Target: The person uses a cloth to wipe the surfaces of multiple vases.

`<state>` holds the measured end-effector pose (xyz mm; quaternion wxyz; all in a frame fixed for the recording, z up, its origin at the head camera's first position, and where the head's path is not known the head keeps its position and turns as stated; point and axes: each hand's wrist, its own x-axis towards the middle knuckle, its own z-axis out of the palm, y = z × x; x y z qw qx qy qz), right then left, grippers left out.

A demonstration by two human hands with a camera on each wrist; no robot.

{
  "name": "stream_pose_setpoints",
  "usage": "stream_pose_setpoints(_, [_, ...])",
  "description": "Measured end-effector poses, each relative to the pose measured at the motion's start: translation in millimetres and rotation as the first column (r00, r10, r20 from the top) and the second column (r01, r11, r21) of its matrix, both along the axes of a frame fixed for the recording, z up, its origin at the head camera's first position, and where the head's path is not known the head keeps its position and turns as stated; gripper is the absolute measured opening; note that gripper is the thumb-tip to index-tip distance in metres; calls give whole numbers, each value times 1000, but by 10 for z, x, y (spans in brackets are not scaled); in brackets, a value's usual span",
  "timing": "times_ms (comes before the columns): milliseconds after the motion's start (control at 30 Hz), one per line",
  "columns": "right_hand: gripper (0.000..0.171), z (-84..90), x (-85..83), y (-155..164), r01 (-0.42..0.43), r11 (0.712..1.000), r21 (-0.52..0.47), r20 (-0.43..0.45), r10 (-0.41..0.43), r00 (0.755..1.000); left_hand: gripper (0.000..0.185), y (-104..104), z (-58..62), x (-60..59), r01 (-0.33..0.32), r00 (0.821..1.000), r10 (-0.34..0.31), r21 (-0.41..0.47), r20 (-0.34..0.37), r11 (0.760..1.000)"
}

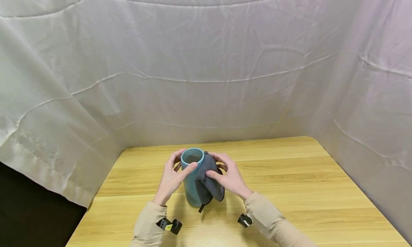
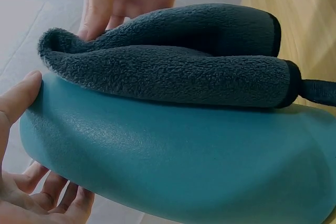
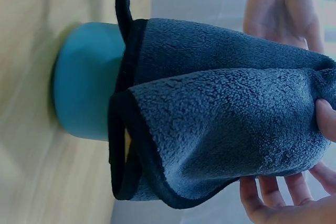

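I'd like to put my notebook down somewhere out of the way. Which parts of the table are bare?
The wooden table lies bare to the right of the right hand, out to the draped sheet. A narrower strip is bare behind the teal cup. The middle is crowded: the left hand and the grey cloth surround the cup.

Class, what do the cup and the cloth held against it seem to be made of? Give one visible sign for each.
Cup: probably matte teal plastic or silicone; faintly pebbled surface, dull sheen. Cloth: dark grey fleece or microfibre; fuzzy nap, black stitched edging.
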<state>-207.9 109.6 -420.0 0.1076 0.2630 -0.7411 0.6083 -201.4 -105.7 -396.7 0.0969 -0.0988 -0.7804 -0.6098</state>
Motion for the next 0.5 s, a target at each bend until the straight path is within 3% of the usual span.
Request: stream_pose_setpoints(500, [53, -315, 31, 32, 28, 995, 99, 124, -40, 991, 59, 3, -10, -11, -1, 1000, 1, 5, 8, 1000])
